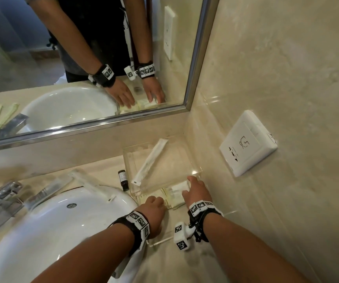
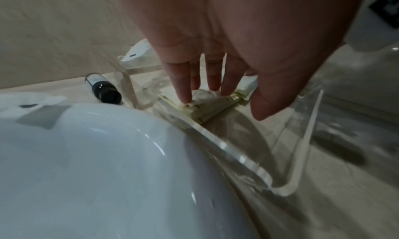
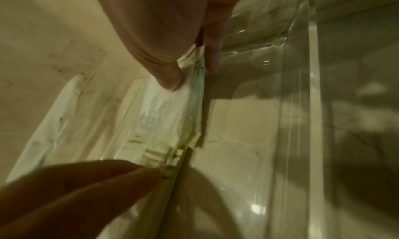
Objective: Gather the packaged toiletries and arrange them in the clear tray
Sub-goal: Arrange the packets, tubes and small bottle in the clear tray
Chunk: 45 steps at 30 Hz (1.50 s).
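Observation:
A clear acrylic tray [image 1: 126, 160] stands on the counter in the corner, right of the sink. A long white packet [image 1: 150, 162] lies diagonally inside it. Flat pale-yellow packets [image 1: 172, 198] sit in the tray's near part. My left hand [image 1: 156, 201] reaches into the tray with straight fingers [image 2: 183, 92] touching those packets [image 2: 211, 107]. My right hand [image 1: 191, 184] pinches the end of a white packet [image 1: 180, 187] between thumb and finger [image 3: 212, 60]; that packet [image 3: 164, 116] rests against the yellow ones.
A small dark bottle [image 1: 123, 179] lies on the counter just left of the tray. Another long white packet [image 1: 92, 183] rests on the rim of the white sink [image 1: 62, 231]. A chrome faucet [image 1: 3, 201] is at the left, a wall socket [image 1: 248, 142] on the right.

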Each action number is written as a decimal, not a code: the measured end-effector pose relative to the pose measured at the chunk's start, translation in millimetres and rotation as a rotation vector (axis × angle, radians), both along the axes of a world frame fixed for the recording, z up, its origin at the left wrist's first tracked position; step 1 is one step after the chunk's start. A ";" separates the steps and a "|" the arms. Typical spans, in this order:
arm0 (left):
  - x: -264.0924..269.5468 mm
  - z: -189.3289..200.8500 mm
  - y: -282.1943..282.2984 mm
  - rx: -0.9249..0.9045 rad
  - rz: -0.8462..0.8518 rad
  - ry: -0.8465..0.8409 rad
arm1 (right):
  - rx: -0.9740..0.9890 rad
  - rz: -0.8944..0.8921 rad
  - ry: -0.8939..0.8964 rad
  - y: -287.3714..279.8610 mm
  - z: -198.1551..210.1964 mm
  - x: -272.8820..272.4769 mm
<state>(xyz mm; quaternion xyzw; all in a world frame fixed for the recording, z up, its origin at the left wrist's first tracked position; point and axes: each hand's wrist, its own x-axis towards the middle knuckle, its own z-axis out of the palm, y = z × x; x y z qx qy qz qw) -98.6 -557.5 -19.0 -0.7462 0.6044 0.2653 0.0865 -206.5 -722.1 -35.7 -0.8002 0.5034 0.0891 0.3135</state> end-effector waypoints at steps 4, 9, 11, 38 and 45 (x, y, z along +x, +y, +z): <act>-0.5 -1.9 0.2 -0.006 -0.016 -0.014 | -0.147 0.029 0.103 4.0 -6.8 -0.9; 0.0 1.2 0.2 -0.017 0.008 -0.009 | -0.052 -0.061 0.095 -1.5 -12.4 4.9; 0.9 0.5 1.5 -0.041 -0.011 -0.012 | -0.025 -0.076 0.092 -4.9 -13.7 6.5; 13.2 -3.2 22.3 -0.104 -0.109 -0.074 | 0.117 -0.343 -0.260 0.9 -3.5 -9.1; 13.7 -3.8 24.6 -0.050 -0.079 -0.086 | -0.077 -0.183 -0.131 12.7 -1.6 -12.3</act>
